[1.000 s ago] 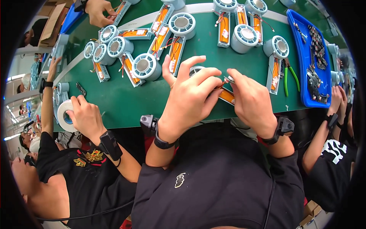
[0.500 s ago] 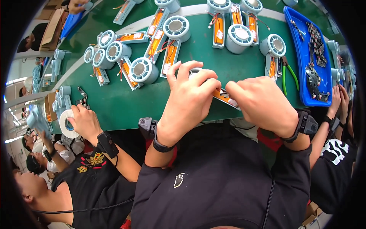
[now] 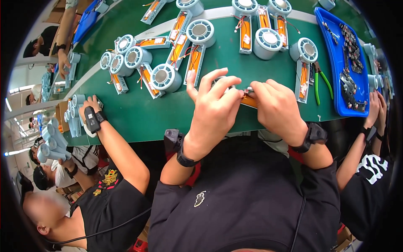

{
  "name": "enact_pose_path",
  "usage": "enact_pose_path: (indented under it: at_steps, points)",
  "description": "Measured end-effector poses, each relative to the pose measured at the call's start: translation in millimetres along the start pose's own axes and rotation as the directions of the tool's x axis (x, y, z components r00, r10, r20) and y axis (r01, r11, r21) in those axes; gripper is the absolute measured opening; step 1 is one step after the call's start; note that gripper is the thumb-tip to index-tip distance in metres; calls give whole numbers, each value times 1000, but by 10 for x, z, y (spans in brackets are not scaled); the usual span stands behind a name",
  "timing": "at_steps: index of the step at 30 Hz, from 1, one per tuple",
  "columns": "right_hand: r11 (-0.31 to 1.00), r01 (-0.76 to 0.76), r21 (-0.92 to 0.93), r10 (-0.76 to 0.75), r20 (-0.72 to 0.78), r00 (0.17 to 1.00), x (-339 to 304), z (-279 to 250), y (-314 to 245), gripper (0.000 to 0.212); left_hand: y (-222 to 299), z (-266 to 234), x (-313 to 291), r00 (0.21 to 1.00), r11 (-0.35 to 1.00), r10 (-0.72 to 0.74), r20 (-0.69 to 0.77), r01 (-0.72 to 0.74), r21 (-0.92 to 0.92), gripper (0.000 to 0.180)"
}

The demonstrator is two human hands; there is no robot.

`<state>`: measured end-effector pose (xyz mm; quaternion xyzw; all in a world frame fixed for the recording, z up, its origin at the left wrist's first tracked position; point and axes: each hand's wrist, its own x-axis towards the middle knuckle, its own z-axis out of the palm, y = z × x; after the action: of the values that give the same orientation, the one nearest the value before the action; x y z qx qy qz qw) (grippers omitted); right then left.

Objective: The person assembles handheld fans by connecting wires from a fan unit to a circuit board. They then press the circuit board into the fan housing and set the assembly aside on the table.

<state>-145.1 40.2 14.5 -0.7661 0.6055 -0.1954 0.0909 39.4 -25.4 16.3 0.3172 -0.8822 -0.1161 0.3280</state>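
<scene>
In front of me, near the table's front edge, is a light blue handheld fan with an open handle; an orange battery (image 3: 250, 101) shows inside it. My left hand (image 3: 213, 105) is closed around the fan's head end, hiding most of that head. Close beside it, my right hand (image 3: 278, 104) pinches at the handle with its fingertips. A small dark and silvery part (image 3: 248, 90) shows between the two hands at the right fingertips; its kind is too hidden to tell. The right fingers cover the handle's far end.
Several similar fans (image 3: 166, 77) with exposed batteries lie on the green table (image 3: 138, 113). To the right are green-handled cutters (image 3: 322, 86) and a blue tray (image 3: 331, 80) of small circuit boards (image 3: 350, 88). A co-worker's hand (image 3: 90, 105) is at the left; another co-worker's hands (image 3: 375, 107) are at the right.
My right hand has moved left, closer to my left hand, and the dark part now shows at its fingertips. The left co-worker's hand has moved farther away across the table.
</scene>
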Motion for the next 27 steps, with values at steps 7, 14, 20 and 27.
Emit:
enact_pose_path:
  at_steps: [7,14,20,27]
  points:
    - [882,-40,469,103,-109,989,-132,87,45,28,-31,-132,124,987,995,88,132,-81,-59,12]
    - [863,-68,500,96,-29,995,-122,72,37,29,102,-193,174,975,998,45,216,-36,-44,10]
    - [874,-46,483,81,-53,995,-80,77,16,27,260,-160,114,981,979,-32,192,-8,205,11]
    - [826,-12,564,104,-132,986,-107,48,64,34,334,-259,21,937,934,-59,344,-70,351,25]
